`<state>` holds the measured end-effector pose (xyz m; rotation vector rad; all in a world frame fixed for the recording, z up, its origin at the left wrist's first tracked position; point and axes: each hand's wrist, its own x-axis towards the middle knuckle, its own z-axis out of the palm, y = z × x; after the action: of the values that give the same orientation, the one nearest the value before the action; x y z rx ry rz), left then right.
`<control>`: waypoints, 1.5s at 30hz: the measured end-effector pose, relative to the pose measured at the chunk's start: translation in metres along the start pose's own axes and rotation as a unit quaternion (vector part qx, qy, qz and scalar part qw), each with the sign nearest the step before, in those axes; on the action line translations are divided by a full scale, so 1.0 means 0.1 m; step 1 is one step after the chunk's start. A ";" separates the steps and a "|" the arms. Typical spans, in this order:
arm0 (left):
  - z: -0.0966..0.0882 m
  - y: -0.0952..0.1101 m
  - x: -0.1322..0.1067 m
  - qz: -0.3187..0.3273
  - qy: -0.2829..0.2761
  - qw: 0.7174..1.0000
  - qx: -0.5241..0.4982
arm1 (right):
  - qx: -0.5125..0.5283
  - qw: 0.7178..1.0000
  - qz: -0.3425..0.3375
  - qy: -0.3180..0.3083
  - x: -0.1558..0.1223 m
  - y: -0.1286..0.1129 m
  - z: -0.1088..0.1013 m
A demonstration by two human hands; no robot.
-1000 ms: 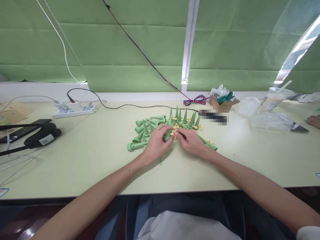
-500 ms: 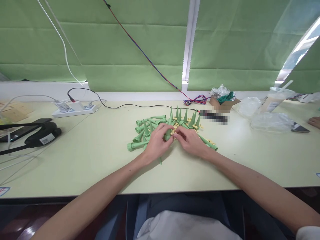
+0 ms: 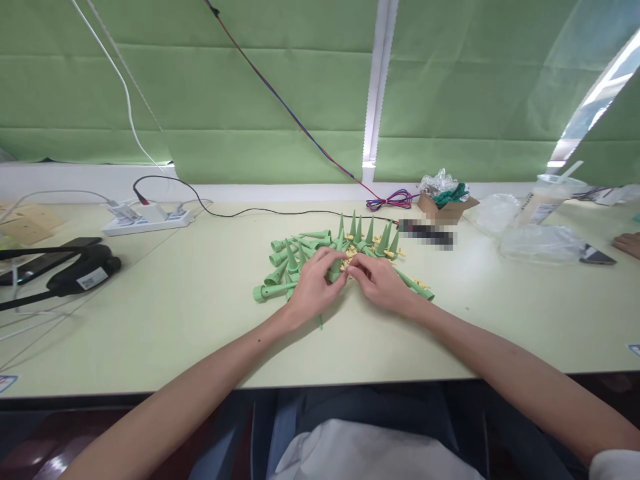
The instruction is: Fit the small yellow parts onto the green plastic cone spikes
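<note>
Head view: both your hands meet low over a cluster at mid-table (image 3: 200, 307). Your left hand (image 3: 316, 283) is curled nearly closed, thumb and fingers round a green cone (image 3: 336, 268) at the front of the cluster. Your right hand (image 3: 383, 283) is in a tight pinch, thumb and index on a small yellow piece (image 3: 344, 266); your fingertips cover most of it, so its shape and direction can't be read.

The cone's long axis runs near upright, narrowing upward, wide end low. Your left index crosses it, and your hand hides part of the base. A thin spike (image 3: 341, 230) shows above that finger; can't tell if it is this cone's own tip or another behind.

Other cones (image 3: 280, 276) lie to your left, several with wide ends facing left. Standing cones (image 3: 370, 231) at the back point up. One lying cone (image 3: 416, 285) slants beside your right wrist, wide end right and toward you. A thin tip (image 3: 321, 323) pokes out below your left wrist, its body hidden.

Blurred out: a dark object (image 3: 427, 233) beyond the cluster. Cut off at right edge: another person's hand (image 3: 628, 244).
</note>
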<state>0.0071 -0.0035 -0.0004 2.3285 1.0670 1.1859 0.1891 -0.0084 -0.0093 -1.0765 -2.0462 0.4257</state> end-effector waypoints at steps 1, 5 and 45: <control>0.00 0.00 0.00 0.001 0.001 1.000 -0.002 | -0.001 1.000 -0.001 0.001 0.00 0.00 0.00; 0.01 0.00 0.00 0.002 0.003 1.000 -0.009 | -0.003 1.000 -0.004 0.001 0.00 0.01 0.00; -0.04 0.06 -0.03 -0.016 -0.132 0.988 -0.081 | 0.072 0.991 0.047 0.103 0.03 -0.04 -0.06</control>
<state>0.0061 -0.0104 0.0036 2.2547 0.8783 0.8843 0.1906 -0.0090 -0.0014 -1.0858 -1.7614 0.4814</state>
